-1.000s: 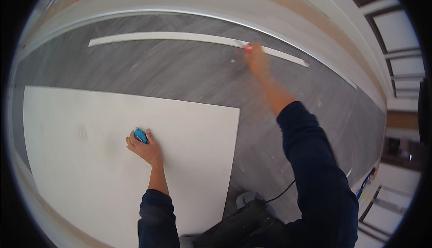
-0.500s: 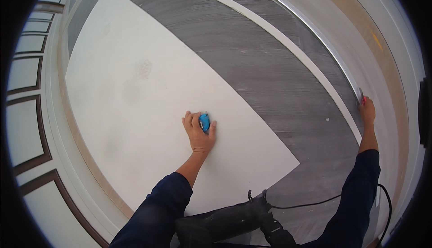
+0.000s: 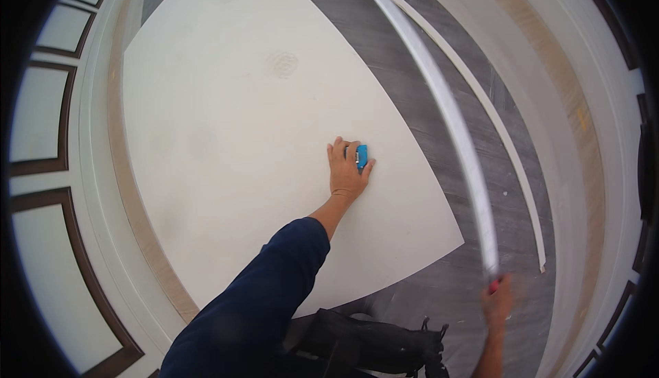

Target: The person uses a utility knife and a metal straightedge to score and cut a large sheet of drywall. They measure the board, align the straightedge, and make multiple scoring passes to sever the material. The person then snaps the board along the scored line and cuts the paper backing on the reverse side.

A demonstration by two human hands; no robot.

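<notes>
A large white board (image 3: 226, 117), its right side ending in a long edge, lies flat on the grey floor. My left hand (image 3: 348, 170) rests on it, fingers curled around a small blue tape measure (image 3: 362, 156). At the lower right my right hand (image 3: 498, 304), slightly blurred, grips the near end of a long silver metal straightedge (image 3: 454, 117). A small red item (image 3: 494, 286) shows between that hand and the straightedge; its kind is not clear. The straightedge runs lengthwise between the board and a narrow white strip (image 3: 491, 114), its far end beyond the view.
Grey wood-look floor (image 3: 405, 69) shows between board and straightedge. Walls with pale wooden baseboards (image 3: 113, 103) stand on both sides, the left one with dark-framed panels (image 3: 51, 117). Black gear with straps (image 3: 374, 342) hangs at the bottom edge.
My right hand has brought the straightedge away from the right wall, over the strip toward the board, and nearer to me. My left hand still holds the tape measure on the board; the view has shifted.
</notes>
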